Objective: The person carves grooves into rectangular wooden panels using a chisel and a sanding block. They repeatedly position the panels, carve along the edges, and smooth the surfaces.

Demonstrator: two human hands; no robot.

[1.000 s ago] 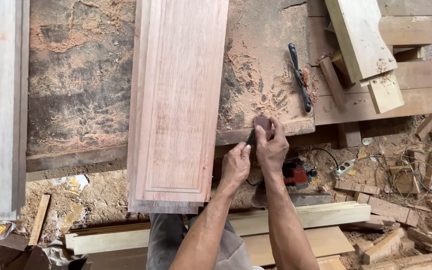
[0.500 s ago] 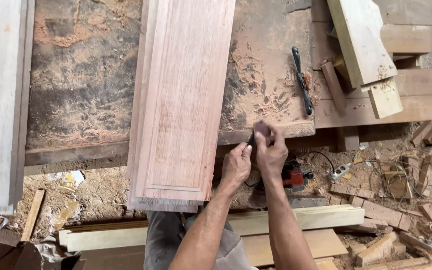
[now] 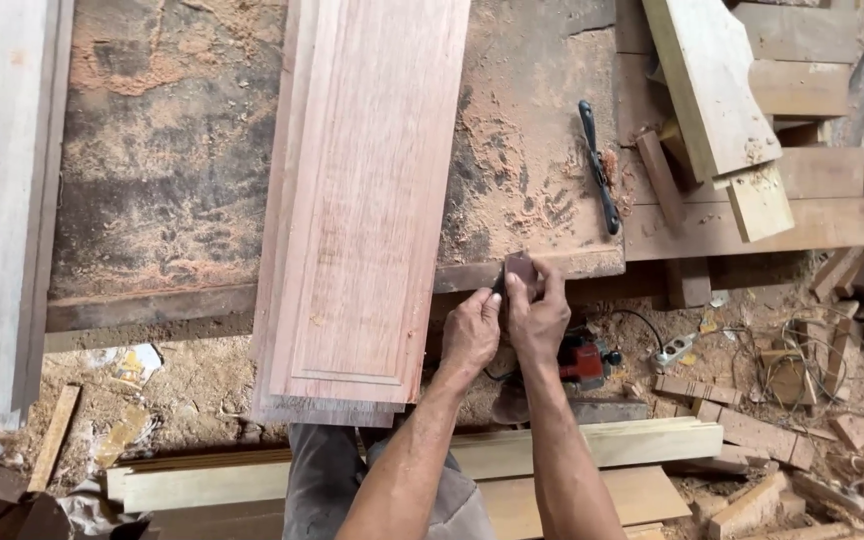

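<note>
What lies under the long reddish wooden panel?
Under the reddish panel show edges of similar boards, stacked on the sawdust-covered workbench. How many boards, and the bench surface beneath them, are covered.

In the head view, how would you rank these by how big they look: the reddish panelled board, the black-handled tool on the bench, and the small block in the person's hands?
1. Reddish panelled board, by far the largest.
2. Black-handled tool, long but thin.
3. Small brown block, pinched between left hand and right hand; partly covered by the fingers, so its full size is unsure.
</note>
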